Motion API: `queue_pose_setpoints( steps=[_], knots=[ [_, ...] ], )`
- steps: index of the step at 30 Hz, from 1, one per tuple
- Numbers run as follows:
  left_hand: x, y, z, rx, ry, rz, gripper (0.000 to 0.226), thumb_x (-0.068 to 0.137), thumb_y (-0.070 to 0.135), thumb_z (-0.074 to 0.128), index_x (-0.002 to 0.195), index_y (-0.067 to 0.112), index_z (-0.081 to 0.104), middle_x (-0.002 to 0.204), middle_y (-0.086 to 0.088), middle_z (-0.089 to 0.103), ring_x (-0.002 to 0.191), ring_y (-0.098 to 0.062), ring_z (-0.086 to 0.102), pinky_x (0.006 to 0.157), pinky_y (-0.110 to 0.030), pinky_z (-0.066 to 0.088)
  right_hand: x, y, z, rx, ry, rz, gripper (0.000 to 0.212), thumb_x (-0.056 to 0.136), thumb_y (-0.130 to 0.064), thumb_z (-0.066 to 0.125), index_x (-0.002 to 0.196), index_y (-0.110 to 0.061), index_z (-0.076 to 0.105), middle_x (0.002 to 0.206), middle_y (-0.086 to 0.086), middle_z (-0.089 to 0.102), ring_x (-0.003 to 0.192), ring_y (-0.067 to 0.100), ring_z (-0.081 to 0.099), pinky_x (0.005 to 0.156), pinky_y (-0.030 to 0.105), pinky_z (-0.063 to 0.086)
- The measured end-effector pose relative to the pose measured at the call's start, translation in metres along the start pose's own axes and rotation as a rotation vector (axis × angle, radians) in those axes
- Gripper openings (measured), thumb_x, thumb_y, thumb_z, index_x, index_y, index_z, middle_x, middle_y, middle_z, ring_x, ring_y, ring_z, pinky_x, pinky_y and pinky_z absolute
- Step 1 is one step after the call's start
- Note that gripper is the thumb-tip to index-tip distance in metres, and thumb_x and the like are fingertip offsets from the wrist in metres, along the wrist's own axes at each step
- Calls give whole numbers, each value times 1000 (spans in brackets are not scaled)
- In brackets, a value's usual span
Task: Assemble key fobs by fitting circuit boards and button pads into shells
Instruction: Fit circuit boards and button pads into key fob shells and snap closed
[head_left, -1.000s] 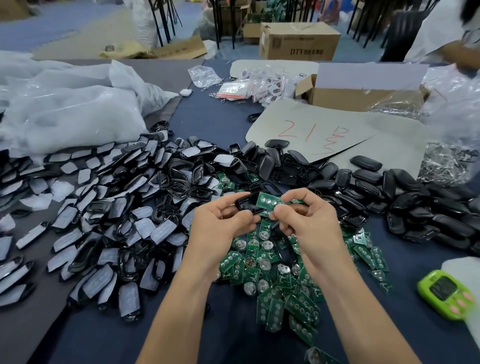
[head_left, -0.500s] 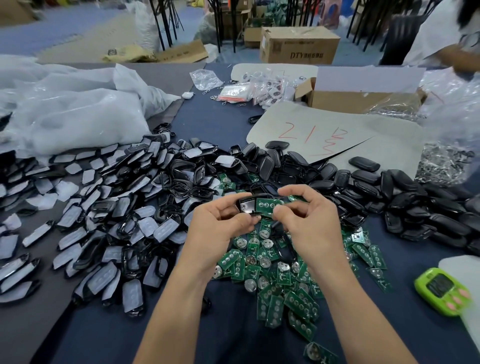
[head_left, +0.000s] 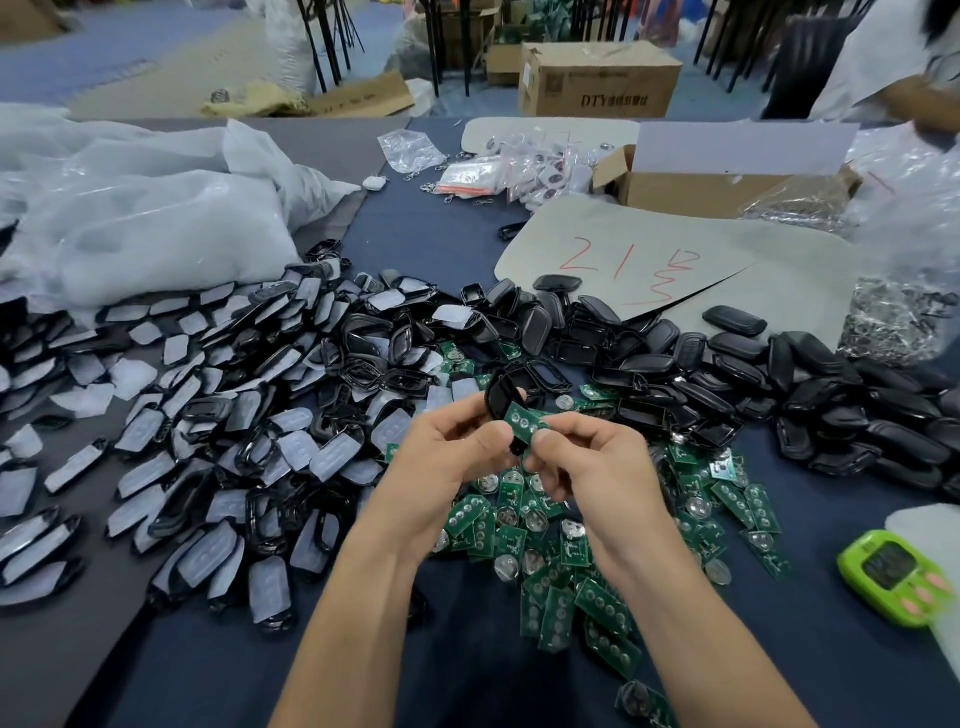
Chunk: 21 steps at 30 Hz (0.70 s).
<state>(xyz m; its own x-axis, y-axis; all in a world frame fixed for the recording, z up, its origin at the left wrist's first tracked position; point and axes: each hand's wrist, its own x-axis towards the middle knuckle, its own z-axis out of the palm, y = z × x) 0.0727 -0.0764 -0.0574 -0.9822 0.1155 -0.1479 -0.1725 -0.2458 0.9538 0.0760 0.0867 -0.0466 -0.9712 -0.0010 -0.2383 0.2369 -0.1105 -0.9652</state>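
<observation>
Circuit board (head_left: 524, 418) overhangs shell (head_left: 500, 392) between left hand (head_left: 447, 465), right hand (head_left: 597, 467).

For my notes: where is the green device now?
In the head view, the green device lies at the far right edge, right of the circuit boards.

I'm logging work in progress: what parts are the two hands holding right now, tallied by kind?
black shell, in the left hand: 1
green circuit board, in the right hand: 1
Total: 2
</observation>
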Motion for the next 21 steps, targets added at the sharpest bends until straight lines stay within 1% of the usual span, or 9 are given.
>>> queue_pose_setpoints(
  steps=[2,4,6,8,10,11,14,17,21],
  knots=[
    [0,1,0,-51,8,-39,26,88,28,79,111,16,80,115,-11,77,102,-24,72,85,-37,62,-1,0,-2,-140,74,-69,17,90,-10,72,89,-27,76,68,3,73,53,13,53,52,29,46],
    [-1,3,-1,-128,37,-103,35,86,32,73,115,12,77,121,-11,76,106,-24,74,73,-31,63,0,-4,-6,-300,146,-171,20,88,-16,74,91,-34,70,69,-4,74,51,15,54,52,33,48],
    [-1,4,-1,-183,42,-156,45,85,31,68,121,5,71,122,-12,76,104,-25,76,65,-28,63,1,-12,-10,-401,153,-274,21,87,-16,76,88,-37,71,72,-9,75,54,18,62,54,34,53],
    [-2,4,0,-232,29,-177,45,84,31,67,118,2,70,115,-10,78,96,-25,78,62,-28,63,3,-21,-12,-456,125,-345,25,86,-14,76,84,-38,76,76,-16,75,66,9,70,63,29,59],
    [-3,4,1,-244,7,-179,41,83,32,68,111,3,73,105,-11,79,87,-22,79,61,-29,63,4,-30,-13,-492,86,-391,27,87,-12,76,82,-38,78,77,-20,75,73,5,71,69,27,59],
    [-4,4,2,-237,-10,-176,37,83,34,68,106,6,77,101,-12,78,84,-21,78,62,-29,63,3,-32,-13,-511,63,-407,27,87,-11,76,82,-37,78,77,-19,75,73,5,71,71,28,59],
    [-5,4,4,-232,-63,-172,33,88,35,65,99,8,81,100,-15,77,78,-20,76,66,-29,63,3,-38,-13,-543,-19,-428,25,88,-8,76,84,-32,78,76,-17,76,73,7,71,75,31,60],
    [-7,3,7,-214,-90,-168,34,91,35,62,97,10,82,100,-16,77,76,-20,73,68,-29,62,0,-40,-11,-556,-73,-434,25,89,-6,75,85,-30,79,74,-14,75,68,4,71,70,23,58],
    [-11,2,9,-186,-70,-176,32,90,36,63,91,12,83,94,-13,77,72,-19,72,68,-28,62,-3,-34,-8,-627,-37,-458,23,89,-9,76,87,-32,79,70,-13,73,63,6,69,63,23,55]
  ],
)
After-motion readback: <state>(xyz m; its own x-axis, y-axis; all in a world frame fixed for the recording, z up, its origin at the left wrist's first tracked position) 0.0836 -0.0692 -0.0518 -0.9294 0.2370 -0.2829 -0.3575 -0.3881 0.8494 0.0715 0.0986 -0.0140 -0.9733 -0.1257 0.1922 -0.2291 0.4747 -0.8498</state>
